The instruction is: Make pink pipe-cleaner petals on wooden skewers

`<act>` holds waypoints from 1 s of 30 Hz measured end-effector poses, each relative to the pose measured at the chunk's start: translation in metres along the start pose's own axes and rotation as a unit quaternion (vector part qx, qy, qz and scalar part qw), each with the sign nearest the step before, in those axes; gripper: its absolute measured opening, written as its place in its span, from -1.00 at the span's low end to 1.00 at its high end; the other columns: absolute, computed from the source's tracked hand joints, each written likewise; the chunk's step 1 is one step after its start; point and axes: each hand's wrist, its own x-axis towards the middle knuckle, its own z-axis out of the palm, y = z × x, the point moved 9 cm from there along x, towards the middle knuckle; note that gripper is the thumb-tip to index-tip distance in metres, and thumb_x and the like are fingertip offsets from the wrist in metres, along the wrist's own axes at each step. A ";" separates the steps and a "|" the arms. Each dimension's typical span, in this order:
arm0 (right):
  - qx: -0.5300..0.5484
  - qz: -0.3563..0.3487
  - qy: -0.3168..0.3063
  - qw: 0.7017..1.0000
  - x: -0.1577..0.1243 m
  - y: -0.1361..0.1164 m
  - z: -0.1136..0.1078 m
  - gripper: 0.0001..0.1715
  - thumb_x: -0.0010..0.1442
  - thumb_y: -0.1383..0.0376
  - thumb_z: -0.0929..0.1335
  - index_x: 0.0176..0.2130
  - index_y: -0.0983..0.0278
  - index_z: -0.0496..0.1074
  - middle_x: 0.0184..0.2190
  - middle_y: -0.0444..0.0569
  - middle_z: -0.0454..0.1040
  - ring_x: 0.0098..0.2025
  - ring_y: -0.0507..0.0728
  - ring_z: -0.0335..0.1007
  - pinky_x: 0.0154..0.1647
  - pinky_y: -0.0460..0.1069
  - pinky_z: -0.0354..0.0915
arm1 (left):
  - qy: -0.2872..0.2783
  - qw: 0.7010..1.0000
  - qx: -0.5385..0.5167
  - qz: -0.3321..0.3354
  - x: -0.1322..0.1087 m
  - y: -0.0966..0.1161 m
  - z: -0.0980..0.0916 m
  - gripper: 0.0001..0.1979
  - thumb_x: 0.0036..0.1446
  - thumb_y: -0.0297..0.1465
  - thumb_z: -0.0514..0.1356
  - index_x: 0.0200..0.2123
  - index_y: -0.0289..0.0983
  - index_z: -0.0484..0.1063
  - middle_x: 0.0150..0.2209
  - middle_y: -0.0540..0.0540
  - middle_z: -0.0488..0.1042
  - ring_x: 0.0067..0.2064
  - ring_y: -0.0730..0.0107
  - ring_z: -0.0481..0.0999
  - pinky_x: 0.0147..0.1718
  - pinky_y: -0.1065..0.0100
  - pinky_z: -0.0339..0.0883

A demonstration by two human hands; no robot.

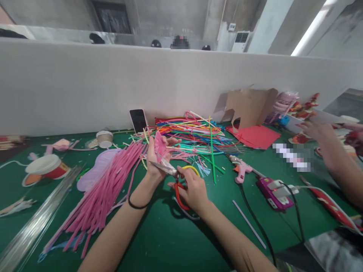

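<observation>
My left hand (157,160) is closed around a small pink petal-shaped piece (159,145) held upright above the green table (159,238). My right hand (191,189) grips red-handled scissors (172,177), whose metal blades point left toward the base of the pink piece and touch my left palm. A thick bundle of pink pipe cleaners (99,196) lies just left of my left forearm. A black band sits on my left wrist.
A heap of coloured pipe cleaners (193,132), a phone (138,120), a paper cup (104,139), a red cup (47,169), a pink glue gun (241,170), a purple power strip (273,192), red paper (253,135) and cardboard (246,105). Another person's arm (334,155) reaches in at right.
</observation>
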 end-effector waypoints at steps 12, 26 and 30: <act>0.036 0.026 0.002 0.999 -0.002 0.005 0.003 -0.48 0.21 0.05 0.35 0.03 0.32 0.35 -0.32 0.01 0.46 -0.30 0.12 0.42 -0.29 -0.03 0.34 | -0.004 1.000 -0.007 0.029 0.004 0.004 0.001 -0.56 0.28 -0.09 -0.03 -0.54 -0.19 0.36 -0.53 -0.05 0.36 -0.29 0.23 0.52 -0.14 0.18 0.39; 0.042 0.024 -0.010 0.999 -0.003 -0.002 0.005 -0.48 0.22 0.02 0.34 0.02 0.34 0.38 -0.30 0.03 0.51 -0.34 0.10 0.45 -0.38 -0.06 0.31 | 0.029 0.998 -0.023 0.041 0.005 0.003 -0.008 -0.50 0.29 -0.05 -0.10 -0.54 -0.21 0.33 -0.61 -0.01 0.21 -0.45 0.34 0.37 -0.22 0.25 0.35; 0.036 0.024 -0.016 0.999 -0.003 -0.002 0.005 -0.51 0.24 0.03 0.32 0.00 0.34 0.39 -0.29 0.04 0.53 -0.33 0.09 0.46 -0.36 -0.08 0.30 | 0.018 0.998 -0.032 0.047 0.005 0.003 -0.008 -0.50 0.27 -0.01 -0.08 -0.51 -0.23 0.34 -0.59 0.01 0.23 -0.43 0.36 0.38 -0.22 0.27 0.36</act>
